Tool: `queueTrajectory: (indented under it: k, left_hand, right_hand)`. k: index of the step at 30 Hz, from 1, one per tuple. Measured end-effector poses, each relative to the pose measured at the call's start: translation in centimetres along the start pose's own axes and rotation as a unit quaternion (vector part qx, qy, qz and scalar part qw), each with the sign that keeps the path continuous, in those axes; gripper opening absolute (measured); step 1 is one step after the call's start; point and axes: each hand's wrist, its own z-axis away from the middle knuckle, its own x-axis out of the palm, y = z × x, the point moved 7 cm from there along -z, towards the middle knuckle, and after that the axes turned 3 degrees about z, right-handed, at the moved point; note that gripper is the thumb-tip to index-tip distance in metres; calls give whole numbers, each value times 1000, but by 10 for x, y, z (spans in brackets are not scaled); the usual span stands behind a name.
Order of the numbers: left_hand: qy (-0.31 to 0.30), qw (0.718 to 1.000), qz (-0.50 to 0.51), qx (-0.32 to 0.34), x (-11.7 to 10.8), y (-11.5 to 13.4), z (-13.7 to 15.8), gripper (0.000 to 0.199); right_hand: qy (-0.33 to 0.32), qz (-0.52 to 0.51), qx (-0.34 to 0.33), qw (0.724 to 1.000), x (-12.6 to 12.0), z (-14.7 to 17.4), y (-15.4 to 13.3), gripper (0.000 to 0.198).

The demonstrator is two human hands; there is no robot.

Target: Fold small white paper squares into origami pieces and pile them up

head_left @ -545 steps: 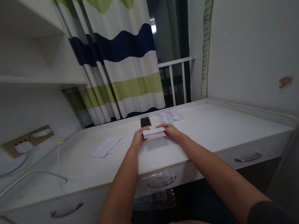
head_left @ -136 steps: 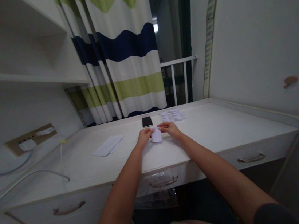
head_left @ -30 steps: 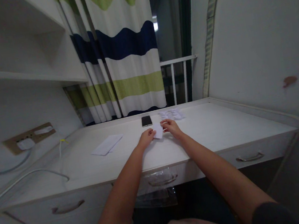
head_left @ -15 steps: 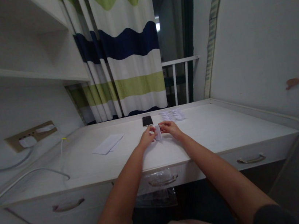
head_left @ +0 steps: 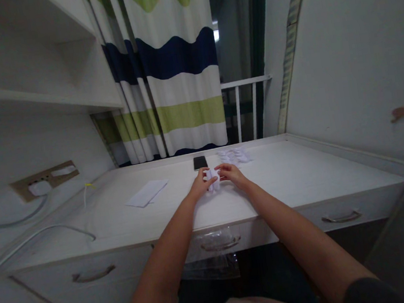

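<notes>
Between my two hands a small folded piece of white paper stands just above the desk, its creases showing as upright strips. My left hand pinches it from the left, thumb across the near face. On the other side, my right hand has bent fingers against the paper's right edge; whether they grip it firmly is hard to see. Behind the hands lie a black phone and a cluster of folded white paper pieces. Flat sheets of white paper rest to the left.
The white desk has a raised rim and drawers with metal handles. A pale cable runs along its left side below a wall socket. A shelf overhangs the left; a striped curtain hangs behind.
The paper between my hands has turned or spread, showing more folded strips. My left thumb has moved rightward across it. The view has shifted slightly.
</notes>
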Motion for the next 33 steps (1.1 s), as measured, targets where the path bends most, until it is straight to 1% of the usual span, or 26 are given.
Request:
queueTrajectory:
  k: [2,6,11,20,27,33]
  left_hand:
    - [-3,1000,0,6,0,-1,-1,49]
    - [-11,1000,3,27,0,0,-2,41]
    - [-11,999,-19,43,-1,4,-2,33]
    - [21,997,-55,53,-7,2,-3,45]
    - [30,995,-48,79,-8,9,-3,46]
    - [36,997,-29,60,-9,10,-4,49]
  right_hand:
    - [-2,8,-3,1000,0,0,1,20]
    - [-1,23,-5,1000,0,-2,2,21]
    - [4,30,-11,999,-1,-3,5,23]
    - [11,43,-9,999,-2,-4,7,25]
    - [25,60,8,998,-4,-5,11,29]
    - [37,59,10,997,-6,-7,11,30]
